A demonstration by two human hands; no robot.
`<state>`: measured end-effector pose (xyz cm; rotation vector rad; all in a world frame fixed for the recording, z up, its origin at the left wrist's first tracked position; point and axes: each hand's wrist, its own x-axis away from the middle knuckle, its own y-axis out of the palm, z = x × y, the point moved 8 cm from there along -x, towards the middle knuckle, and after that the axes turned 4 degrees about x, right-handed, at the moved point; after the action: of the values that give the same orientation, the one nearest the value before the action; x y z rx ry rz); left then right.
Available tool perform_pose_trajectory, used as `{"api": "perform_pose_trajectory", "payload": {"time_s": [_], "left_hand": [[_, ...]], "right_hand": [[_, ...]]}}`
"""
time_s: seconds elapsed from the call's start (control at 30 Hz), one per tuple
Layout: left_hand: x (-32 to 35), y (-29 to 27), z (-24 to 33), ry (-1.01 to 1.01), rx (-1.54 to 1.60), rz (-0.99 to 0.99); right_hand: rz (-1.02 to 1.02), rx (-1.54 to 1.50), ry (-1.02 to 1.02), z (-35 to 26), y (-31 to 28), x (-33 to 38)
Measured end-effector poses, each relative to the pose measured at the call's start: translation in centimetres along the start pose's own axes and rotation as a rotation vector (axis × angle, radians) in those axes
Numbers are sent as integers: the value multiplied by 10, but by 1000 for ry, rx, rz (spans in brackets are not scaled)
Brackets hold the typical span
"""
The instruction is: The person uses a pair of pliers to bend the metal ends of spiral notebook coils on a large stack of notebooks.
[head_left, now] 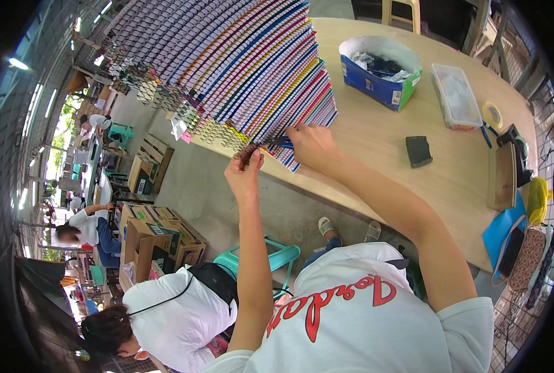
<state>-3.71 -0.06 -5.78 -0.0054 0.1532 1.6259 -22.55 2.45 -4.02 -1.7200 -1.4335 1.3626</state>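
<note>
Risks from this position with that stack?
1. The tall stack of colourful spiral-bound notebooks overhangs the wooden table's edge; pulling may tip it off.
2. The left hand pinches a wire coil end; it may snag or prick.
3. The right hand presses the lowest notebooks, so they may slide.

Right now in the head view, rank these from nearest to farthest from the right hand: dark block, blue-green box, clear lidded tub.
From the right hand:
1. Dark block, on the table to its right.
2. Blue-green box, farther up the table.
3. Clear lidded tub, beyond the box, rightward.
</note>
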Motion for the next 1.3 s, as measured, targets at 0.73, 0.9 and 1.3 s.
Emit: {"api": "perform_pose_trajectory", "payload": {"time_s": [0.73, 0.9, 1.3], "left_hand": [[2, 3, 7, 63, 20, -33], [-1, 2, 9, 76, 22, -23], [3, -8, 15, 80, -103, -61]], "right_hand": [[89, 143, 2, -18, -7, -8], [-57, 11, -22, -13, -4, -15], [80, 160, -6, -26, -21, -9]]}}
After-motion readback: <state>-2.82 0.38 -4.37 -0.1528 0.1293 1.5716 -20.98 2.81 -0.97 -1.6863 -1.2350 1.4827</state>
